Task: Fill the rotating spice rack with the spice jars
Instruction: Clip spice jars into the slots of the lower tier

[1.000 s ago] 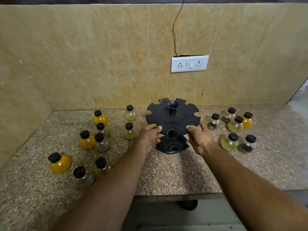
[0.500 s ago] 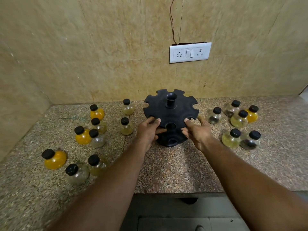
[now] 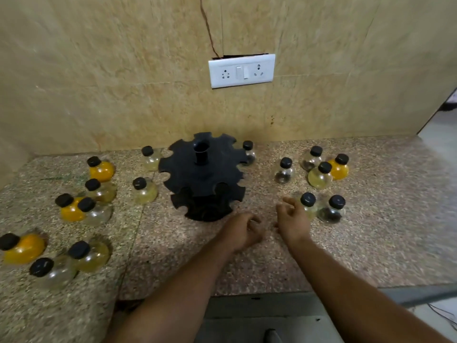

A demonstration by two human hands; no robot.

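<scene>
- I see the black spice rack [image 3: 202, 174] standing on the speckled bench [image 3: 371, 238] near the wall, with no jars in its slots.
- My left hand [image 3: 243, 231] hovers loosely curled and empty, just in front of the rack.
- My right hand [image 3: 293, 220] is half open, holding nothing, beside a pale jar [image 3: 308, 205].
- Other spice jars [image 3: 99, 169] stand clustered on both sides.

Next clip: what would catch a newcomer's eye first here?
The black spice rack stands mid-counter with every slot empty. Round black-capped jars are scattered on both sides, the bright orange jar at far left standing out. Both hands, left hand and right hand, hover empty in front.
</scene>
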